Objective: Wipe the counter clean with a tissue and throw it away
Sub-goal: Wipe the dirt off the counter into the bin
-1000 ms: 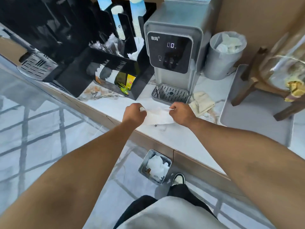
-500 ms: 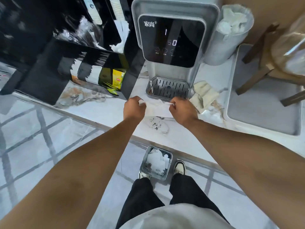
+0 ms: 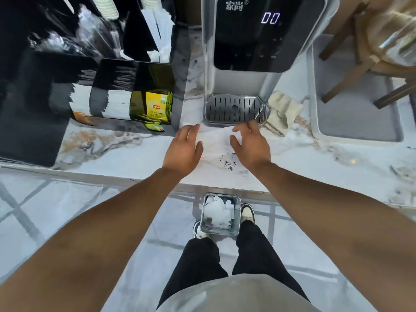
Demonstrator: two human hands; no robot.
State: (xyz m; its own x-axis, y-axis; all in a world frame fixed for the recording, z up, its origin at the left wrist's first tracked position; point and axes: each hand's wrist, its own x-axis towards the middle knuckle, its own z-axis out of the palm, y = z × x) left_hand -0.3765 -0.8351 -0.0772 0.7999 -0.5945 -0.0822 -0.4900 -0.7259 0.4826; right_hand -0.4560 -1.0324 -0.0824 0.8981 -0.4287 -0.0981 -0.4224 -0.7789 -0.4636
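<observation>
A white tissue [image 3: 215,143] lies spread flat on the marble counter [image 3: 117,152], just in front of the water dispenser's drip tray. My left hand [image 3: 184,149] rests at its left edge and my right hand [image 3: 249,145] at its right edge, both with fingers apart and nothing gripped. Dark crumbs [image 3: 228,163] are scattered on the counter at the tissue's near edge, between my wrists. A small metal bin [image 3: 221,215] with white tissues in it stands on the floor below, between my feet.
A grey water dispenser [image 3: 258,52] stands behind the tissue. A black organizer [image 3: 126,86] with yellow tea packets is at the left. A crumpled beige cloth [image 3: 282,111] lies right of the drip tray, beside a grey tray [image 3: 355,127] holding a wooden stand.
Both hands have let go of the tissue they held stretched between them. It now lies flat on the counter and the fingers have spread open. The camera has moved closer.
</observation>
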